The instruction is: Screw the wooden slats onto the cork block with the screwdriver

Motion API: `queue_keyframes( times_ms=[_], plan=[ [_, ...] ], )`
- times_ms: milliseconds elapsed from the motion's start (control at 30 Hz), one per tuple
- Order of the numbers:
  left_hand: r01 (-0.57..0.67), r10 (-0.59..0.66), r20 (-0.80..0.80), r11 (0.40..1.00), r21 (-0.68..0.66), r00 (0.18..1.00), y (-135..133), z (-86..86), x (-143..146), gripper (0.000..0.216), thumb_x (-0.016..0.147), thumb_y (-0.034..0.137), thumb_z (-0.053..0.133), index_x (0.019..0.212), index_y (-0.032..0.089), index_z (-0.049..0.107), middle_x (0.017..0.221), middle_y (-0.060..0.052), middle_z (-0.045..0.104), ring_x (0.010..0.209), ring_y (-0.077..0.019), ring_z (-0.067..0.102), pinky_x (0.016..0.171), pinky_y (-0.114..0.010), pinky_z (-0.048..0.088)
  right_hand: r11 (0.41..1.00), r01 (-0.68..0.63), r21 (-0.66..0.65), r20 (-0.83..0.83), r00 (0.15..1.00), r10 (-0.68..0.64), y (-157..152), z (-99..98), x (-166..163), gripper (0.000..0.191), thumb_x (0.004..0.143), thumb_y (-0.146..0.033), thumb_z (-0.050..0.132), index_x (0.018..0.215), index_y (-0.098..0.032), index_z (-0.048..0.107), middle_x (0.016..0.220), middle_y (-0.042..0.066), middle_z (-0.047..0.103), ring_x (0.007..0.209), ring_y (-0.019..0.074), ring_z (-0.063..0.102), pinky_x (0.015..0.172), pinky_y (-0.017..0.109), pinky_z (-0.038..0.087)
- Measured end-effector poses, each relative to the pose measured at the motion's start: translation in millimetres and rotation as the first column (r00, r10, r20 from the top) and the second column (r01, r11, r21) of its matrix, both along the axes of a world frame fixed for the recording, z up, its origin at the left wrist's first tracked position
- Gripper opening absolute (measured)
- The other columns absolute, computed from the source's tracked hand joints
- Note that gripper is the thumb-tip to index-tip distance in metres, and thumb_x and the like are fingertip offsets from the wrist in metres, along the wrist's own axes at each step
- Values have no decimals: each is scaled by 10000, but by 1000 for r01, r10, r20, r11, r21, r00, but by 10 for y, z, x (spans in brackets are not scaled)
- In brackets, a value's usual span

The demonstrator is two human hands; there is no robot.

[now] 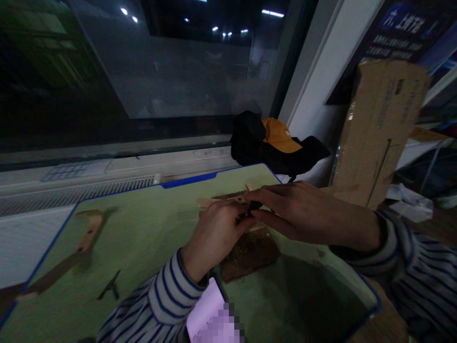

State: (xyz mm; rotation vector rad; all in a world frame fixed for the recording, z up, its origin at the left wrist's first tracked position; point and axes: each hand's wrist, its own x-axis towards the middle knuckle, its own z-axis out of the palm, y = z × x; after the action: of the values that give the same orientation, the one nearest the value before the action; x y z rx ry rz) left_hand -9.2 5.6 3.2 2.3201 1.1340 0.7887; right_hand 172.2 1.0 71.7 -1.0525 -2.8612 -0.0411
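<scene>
My left hand (216, 231) and my right hand (298, 209) meet over a brown, rough-looking board (252, 257) on the green tabletop. The right thumb and fingers pinch a small black piece (254, 206). Close beside it, the left fingers are curled together, and what lies between them is hidden. Beneath the hands, a light wooden strip (205, 202) lies partly covered, with a dark hole showing near the right fingertips. A small wooden stick end (249, 186) shows just beyond them.
A long wooden piece with a hooked end (85, 238) and a small black forked part (111, 287) lie left on the blue-edged table (143, 238). A pink-purple sheet (205, 307) is at the front. Behind are an orange cap (282, 136), black cloth (250, 143) and upright cardboard (382, 133).
</scene>
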Motion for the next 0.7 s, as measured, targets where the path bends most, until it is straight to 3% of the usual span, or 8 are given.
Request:
queue_keyframes(
  times_ms=[167, 333, 433, 600, 700],
  plan=[
    [38, -37, 12, 997, -63, 999, 39, -26, -16, 102, 848, 222, 613, 898, 218, 702, 964, -27, 714, 907, -211, 643, 771, -331, 478, 999, -17, 36, 3, 1000, 17, 16, -52, 12, 221, 956, -260, 422, 1118, -163, 538, 950, 66, 672, 813, 182, 647, 653, 280, 412],
    [127, -125, 25, 985, -121, 992, 37, -14, -41, 156, 891, 204, 544, 957, 219, 685, 1070, -30, 693, 997, -207, 622, 831, -327, 465, 981, 56, 187, -12, 998, -55, -24, -154, -28, 266, 959, -308, 407, 1064, -129, 573, 774, 50, 657, 668, 196, 632, 561, 300, 349],
    [110, -108, 22, 983, -147, 994, 40, -32, -51, 160, 887, 220, 549, 951, 226, 696, 1038, -33, 704, 972, -212, 630, 815, -328, 469, 972, 91, 217, -4, 996, -92, -51, -164, -62, 276, 961, -324, 392, 1002, -133, 586, 753, 51, 654, 642, 199, 627, 537, 304, 323],
    [59, -50, 60, 987, -151, 997, 42, -67, -34, 129, 838, 264, 623, 926, 252, 717, 970, -19, 723, 902, -215, 649, 759, -316, 476, 975, 127, 185, 33, 990, -136, -76, -115, -90, 298, 961, -346, 377, 1026, -139, 581, 802, 73, 667, 698, 220, 640, 555, 312, 353],
    [70, -58, 86, 988, -140, 995, 33, -61, -26, 117, 847, 282, 613, 879, 245, 720, 934, -13, 727, 861, -203, 657, 722, -301, 477, 990, 99, 97, 15, 995, -101, -78, -64, -66, 289, 953, -336, 407, 1111, -148, 560, 949, 90, 671, 816, 228, 649, 628, 320, 419]
  ],
)
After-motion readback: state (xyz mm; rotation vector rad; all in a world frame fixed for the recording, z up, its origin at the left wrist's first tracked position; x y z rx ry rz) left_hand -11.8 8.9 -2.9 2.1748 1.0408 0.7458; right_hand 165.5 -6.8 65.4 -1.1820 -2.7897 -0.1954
